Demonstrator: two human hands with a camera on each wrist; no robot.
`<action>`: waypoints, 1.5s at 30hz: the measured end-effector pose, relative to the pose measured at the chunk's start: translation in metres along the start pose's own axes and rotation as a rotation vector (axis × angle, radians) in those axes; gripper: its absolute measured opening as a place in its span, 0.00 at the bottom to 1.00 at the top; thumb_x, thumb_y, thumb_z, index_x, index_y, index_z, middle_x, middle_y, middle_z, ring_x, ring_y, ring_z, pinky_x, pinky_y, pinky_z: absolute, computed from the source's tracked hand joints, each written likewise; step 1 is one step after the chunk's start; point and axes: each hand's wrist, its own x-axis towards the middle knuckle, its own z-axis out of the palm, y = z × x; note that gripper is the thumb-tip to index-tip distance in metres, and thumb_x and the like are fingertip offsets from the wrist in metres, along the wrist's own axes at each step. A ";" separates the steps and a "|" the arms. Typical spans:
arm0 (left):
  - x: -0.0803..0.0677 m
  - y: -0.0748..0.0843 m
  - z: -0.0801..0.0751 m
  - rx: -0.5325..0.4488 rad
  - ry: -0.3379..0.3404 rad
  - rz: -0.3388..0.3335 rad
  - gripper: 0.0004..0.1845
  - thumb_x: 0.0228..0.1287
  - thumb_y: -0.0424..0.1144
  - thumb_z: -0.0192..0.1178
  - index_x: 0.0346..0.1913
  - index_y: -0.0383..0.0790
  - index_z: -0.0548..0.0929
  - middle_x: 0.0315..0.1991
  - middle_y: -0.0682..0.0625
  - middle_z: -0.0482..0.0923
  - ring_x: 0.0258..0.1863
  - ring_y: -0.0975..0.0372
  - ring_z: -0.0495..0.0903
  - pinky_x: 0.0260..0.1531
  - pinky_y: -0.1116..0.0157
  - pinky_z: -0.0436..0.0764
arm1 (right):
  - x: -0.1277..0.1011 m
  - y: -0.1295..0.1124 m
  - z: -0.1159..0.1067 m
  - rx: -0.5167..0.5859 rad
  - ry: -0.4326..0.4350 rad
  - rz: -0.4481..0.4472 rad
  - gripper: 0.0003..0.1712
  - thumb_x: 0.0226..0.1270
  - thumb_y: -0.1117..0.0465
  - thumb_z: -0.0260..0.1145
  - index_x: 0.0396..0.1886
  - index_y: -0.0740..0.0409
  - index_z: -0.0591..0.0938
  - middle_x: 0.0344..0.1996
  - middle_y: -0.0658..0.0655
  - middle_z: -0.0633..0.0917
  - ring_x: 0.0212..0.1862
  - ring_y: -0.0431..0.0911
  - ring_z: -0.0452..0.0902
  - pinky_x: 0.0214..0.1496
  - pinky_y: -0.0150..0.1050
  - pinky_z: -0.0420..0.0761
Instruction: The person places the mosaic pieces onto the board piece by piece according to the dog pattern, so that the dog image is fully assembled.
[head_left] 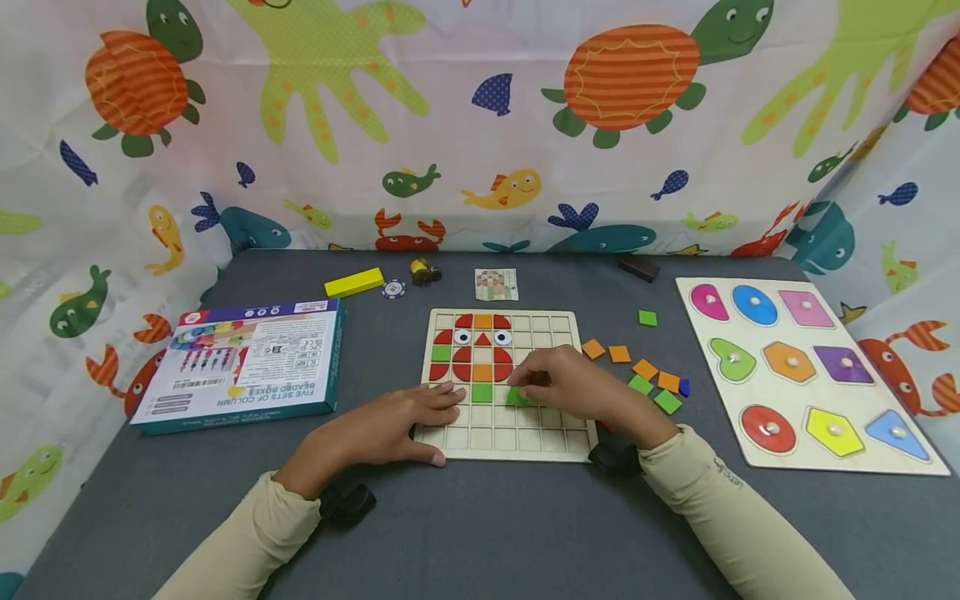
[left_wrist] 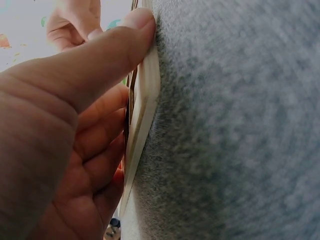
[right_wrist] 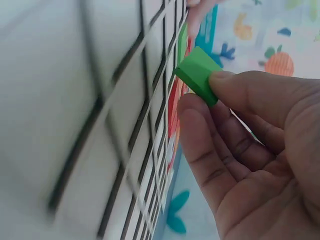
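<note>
A wooden grid board (head_left: 557,327) lies on the grey table, with red, orange and green tiles and two eye pieces set in its left and middle cells. My right hand (head_left: 562,382) pinches a green square tile (right_wrist: 197,74) between thumb and fingertips. That tile is tilted over the cells, just right of a green tile (head_left: 482,392) lying in the grid. At the board's front left corner rests my left hand (head_left: 397,423), fingers laid on the surface. In the left wrist view its thumb (left_wrist: 100,60) touches the board's edge.
Loose orange tiles (head_left: 619,354), green tiles (head_left: 667,402) and a blue piece (head_left: 684,387) lie right of the board. A shape puzzle (head_left: 806,400) stands farther right, a boxed set (head_left: 243,362) left. Behind are a picture card (head_left: 496,284), a yellow block (head_left: 354,282) and a poker chip (head_left: 393,288).
</note>
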 end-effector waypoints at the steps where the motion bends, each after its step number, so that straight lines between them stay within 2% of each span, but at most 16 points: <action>1: 0.000 0.000 0.000 0.002 0.002 0.003 0.38 0.61 0.54 0.66 0.70 0.41 0.69 0.74 0.52 0.57 0.74 0.57 0.50 0.67 0.50 0.58 | 0.003 -0.003 0.003 0.006 -0.005 -0.013 0.08 0.66 0.66 0.66 0.43 0.56 0.87 0.38 0.47 0.85 0.39 0.39 0.78 0.42 0.37 0.79; 8: 0.001 0.000 0.000 0.005 0.006 0.010 0.38 0.61 0.54 0.66 0.70 0.41 0.69 0.73 0.51 0.58 0.74 0.56 0.51 0.67 0.49 0.59 | 0.020 -0.016 0.022 0.029 -0.064 -0.052 0.08 0.66 0.66 0.66 0.42 0.56 0.88 0.36 0.47 0.85 0.35 0.38 0.76 0.39 0.35 0.79; 14: 0.001 0.000 0.000 0.004 0.005 0.009 0.38 0.61 0.54 0.66 0.70 0.41 0.69 0.73 0.51 0.58 0.74 0.56 0.51 0.67 0.50 0.59 | 0.027 -0.019 0.028 -0.007 -0.052 -0.065 0.08 0.65 0.67 0.67 0.42 0.57 0.87 0.36 0.47 0.85 0.36 0.37 0.76 0.41 0.34 0.78; 20: 0.002 0.001 0.000 0.004 0.005 0.007 0.38 0.60 0.54 0.67 0.70 0.42 0.70 0.73 0.52 0.59 0.74 0.56 0.51 0.66 0.49 0.60 | 0.031 -0.026 0.032 0.003 -0.057 -0.046 0.13 0.64 0.70 0.66 0.48 0.61 0.85 0.27 0.46 0.82 0.29 0.37 0.74 0.34 0.33 0.76; 27: 0.001 0.001 0.000 -0.004 0.012 0.010 0.37 0.60 0.53 0.67 0.70 0.41 0.70 0.73 0.51 0.60 0.74 0.56 0.52 0.67 0.50 0.59 | 0.031 -0.027 0.035 -0.050 -0.041 -0.044 0.05 0.64 0.68 0.68 0.37 0.57 0.88 0.33 0.48 0.84 0.34 0.37 0.76 0.38 0.34 0.77; 35: 0.001 -0.002 0.003 -0.004 -0.003 0.000 0.38 0.60 0.55 0.66 0.70 0.43 0.70 0.73 0.52 0.59 0.74 0.58 0.52 0.67 0.51 0.59 | 0.029 -0.023 0.040 -0.116 -0.041 -0.050 0.03 0.63 0.67 0.69 0.35 0.56 0.87 0.32 0.46 0.83 0.35 0.40 0.76 0.40 0.35 0.78; 40: 0.001 -0.001 0.002 -0.001 -0.005 -0.011 0.38 0.60 0.54 0.67 0.71 0.43 0.69 0.73 0.53 0.59 0.74 0.58 0.51 0.67 0.52 0.59 | 0.026 -0.023 0.032 -0.128 -0.026 -0.033 0.09 0.67 0.61 0.68 0.44 0.57 0.86 0.35 0.47 0.84 0.37 0.39 0.76 0.42 0.36 0.77; 45: 0.000 0.000 0.001 -0.001 -0.001 -0.004 0.38 0.61 0.54 0.66 0.71 0.42 0.68 0.74 0.52 0.58 0.74 0.56 0.51 0.67 0.50 0.58 | 0.010 -0.017 0.003 -0.117 0.055 -0.012 0.14 0.71 0.58 0.63 0.50 0.60 0.84 0.35 0.47 0.82 0.34 0.40 0.75 0.37 0.37 0.77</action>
